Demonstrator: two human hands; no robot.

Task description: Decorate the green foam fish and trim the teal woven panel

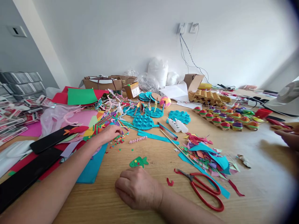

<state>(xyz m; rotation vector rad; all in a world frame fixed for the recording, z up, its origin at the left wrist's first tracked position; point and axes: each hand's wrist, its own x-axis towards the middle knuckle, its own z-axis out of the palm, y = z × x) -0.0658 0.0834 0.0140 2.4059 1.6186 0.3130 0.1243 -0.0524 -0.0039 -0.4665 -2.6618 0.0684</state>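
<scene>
A green paper fish (138,161) with small coloured dots lies on the wooden table, just beyond my right hand (139,189). That hand is curled and rests on the table; whatever its fingers hold, if anything, is hidden. My left hand (111,133) reaches to the edge of a pile of tiny coloured paper dots (118,140), fingers bent down and pressed together; what they pinch is too small to make out. Red-handled scissors (202,188) lie to the right of my right hand, near a small red scrap (170,182). A pink twisted strip (138,139) lies beyond the fish.
Paper scraps (210,155), white glue bottles (177,125) and pens (167,130) lie right of centre. Blue egg-tray pieces (143,122) stand behind. Painted egg-carton cups (225,125) are at the right, near another person's hand (288,137). Black phones (50,140) lie at the left.
</scene>
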